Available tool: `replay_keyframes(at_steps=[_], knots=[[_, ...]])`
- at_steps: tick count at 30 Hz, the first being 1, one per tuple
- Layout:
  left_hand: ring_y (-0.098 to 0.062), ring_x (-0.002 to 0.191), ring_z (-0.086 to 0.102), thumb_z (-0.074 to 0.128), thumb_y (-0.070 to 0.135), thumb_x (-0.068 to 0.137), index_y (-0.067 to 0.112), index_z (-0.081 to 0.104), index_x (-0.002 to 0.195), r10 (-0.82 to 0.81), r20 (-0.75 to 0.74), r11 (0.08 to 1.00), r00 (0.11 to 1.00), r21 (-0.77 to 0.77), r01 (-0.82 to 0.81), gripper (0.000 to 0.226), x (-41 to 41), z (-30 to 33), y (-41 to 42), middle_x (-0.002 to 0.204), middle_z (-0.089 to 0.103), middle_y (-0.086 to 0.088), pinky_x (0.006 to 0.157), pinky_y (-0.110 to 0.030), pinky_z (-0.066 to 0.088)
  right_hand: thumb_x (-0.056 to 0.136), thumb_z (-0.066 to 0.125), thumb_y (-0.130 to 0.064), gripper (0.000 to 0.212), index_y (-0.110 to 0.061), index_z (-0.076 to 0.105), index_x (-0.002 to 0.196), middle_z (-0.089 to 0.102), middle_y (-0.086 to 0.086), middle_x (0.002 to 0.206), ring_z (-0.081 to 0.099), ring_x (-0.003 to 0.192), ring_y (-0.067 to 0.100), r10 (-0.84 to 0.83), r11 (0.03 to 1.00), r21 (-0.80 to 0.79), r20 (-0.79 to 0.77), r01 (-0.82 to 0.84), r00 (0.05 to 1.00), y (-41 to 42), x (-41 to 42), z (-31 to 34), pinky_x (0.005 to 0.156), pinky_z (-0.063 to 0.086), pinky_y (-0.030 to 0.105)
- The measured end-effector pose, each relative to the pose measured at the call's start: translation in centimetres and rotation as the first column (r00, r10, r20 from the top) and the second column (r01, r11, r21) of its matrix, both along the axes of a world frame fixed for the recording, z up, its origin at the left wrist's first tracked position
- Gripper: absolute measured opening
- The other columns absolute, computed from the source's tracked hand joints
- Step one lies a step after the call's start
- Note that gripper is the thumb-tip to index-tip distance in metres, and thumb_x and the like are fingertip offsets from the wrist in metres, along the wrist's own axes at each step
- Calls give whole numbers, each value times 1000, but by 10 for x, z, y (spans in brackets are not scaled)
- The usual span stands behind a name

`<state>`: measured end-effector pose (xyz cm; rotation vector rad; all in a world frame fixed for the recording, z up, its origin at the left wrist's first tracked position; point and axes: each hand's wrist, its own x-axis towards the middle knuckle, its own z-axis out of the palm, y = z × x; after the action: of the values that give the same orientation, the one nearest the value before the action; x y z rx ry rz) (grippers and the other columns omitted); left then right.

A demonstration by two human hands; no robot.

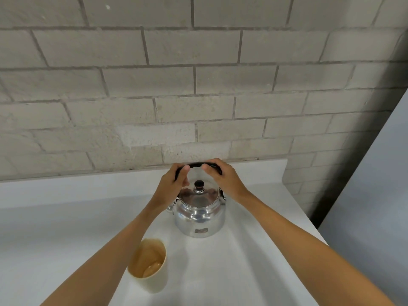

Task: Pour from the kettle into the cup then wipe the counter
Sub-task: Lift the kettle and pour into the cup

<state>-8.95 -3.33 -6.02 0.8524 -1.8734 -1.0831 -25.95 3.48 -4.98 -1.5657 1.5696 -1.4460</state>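
A shiny metal kettle (199, 217) with a dark lid knob stands upright on the white counter (66, 228). Its black arched handle (195, 165) rises over the lid. My left hand (174, 184) grips the handle's left end and my right hand (223, 177) grips its right end. A cream cup (150, 269) stands nearer to me, left of the kettle and partly behind my left forearm; its inside looks tan with a little liquid at the bottom. The kettle's spout is hidden behind my left wrist.
A grey brick wall (198, 85) rises right behind the counter. The counter ends at a right edge (309, 221), with a dark gap and a pale grey surface (375, 195) beyond it.
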Motion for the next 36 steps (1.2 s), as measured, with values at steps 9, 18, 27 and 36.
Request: replay_keyframes(at_steps=[9,18,27,36], knots=[[8,64,54,39,37,97,19,51,96,8,121,996,993,-89,3,21,0,2,-1,73,55,10,65,-21,44,91,59,-26,19,-8,64,96,64,-1,84,58,76,5,-62,998,-27,-17,62,998,1,2,0,71,44,7],[1,53,44,40,37,97,23,48,89,-43,101,982,994,-179,60,18,-4,40,21,65,47,7,57,-22,43,91,59,-26,18,-9,63,93,65,6,82,57,73,9,-79,992,-101,-55,73,995,27,-5,37,68,43,11],[-11,60,50,39,42,96,31,47,88,-96,84,980,992,-166,109,15,0,76,61,67,51,-1,63,-32,47,91,57,-32,13,-20,63,91,60,-10,75,52,65,-6,-94,992,-97,-106,84,990,70,-9,80,63,40,6],[-1,69,61,45,48,91,23,51,101,-112,68,986,991,-116,120,27,23,81,93,77,62,1,71,-19,48,88,58,-41,15,-27,63,91,62,-3,76,52,67,4,-74,996,-68,-173,63,982,105,5,96,66,41,18]])
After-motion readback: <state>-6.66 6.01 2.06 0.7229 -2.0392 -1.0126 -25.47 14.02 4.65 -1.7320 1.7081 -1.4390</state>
